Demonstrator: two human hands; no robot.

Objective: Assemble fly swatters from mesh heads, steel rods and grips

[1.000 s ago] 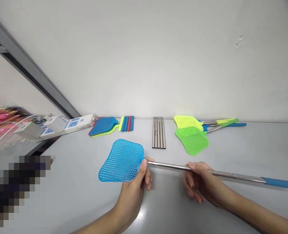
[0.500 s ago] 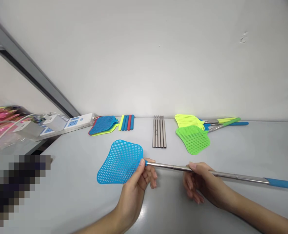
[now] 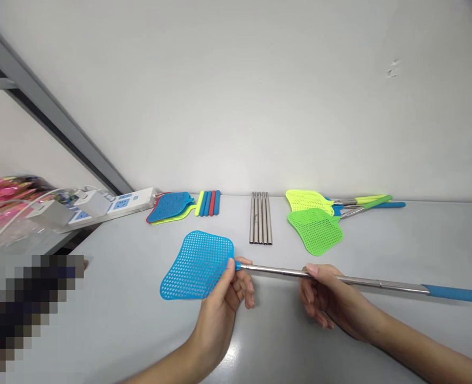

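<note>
A fly swatter (image 3: 201,264) with a blue mesh head, an extended metal telescopic rod and a blue grip lies across both my hands, above the table. My left hand (image 3: 223,296) pinches it at the neck, where head meets rod, thumb on top. Around the middle of the rod, my right hand (image 3: 332,293) is closed with the thumb above and the other fingers curled below. The blue grip (image 3: 460,293) runs off toward the right edge of the view. Behind the swatter, several metal tubes (image 3: 261,218) lie side by side.
Loose mesh heads (image 3: 169,207) are stacked at the back left, beside coloured grips (image 3: 207,203). Finished-looking swatters (image 3: 318,229) lie piled at the back right. A power strip (image 3: 124,205) with plugged-in adapters and pink plastic-wrapped items (image 3: 7,202) are at far left. A wall stands behind.
The rod has shortened slightly: its blue grip has shifted left, closer to my right hand. Both hands keep hold of the swatter, and the view has moved a little.
</note>
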